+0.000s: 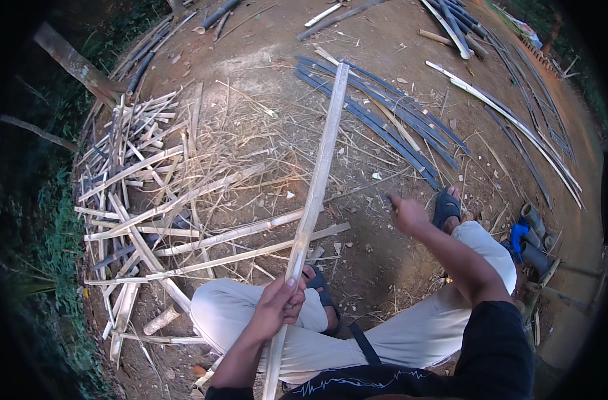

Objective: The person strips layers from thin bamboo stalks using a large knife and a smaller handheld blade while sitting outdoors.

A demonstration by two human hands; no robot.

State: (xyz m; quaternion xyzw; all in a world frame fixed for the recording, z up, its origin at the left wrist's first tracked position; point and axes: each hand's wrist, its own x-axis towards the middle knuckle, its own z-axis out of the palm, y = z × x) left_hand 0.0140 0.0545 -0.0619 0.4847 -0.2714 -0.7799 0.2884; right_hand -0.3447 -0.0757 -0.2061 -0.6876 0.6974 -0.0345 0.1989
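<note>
bare brown dirt ground (pixel 264 40), packed earth with dry straw-like shavings (pixel 250 133) scattered over the middle. on the left a loose heap of pale split bamboo strips (pixel 137 200), crossing each other at all angles. upper middle to right a fan of dark bluish-grey strips (pixel 390 127) lying side by side. far right long thin curved slats (pixel 517 127). top edge a few round bamboo poles (pixel 217 15). grass along the left rim.
</note>
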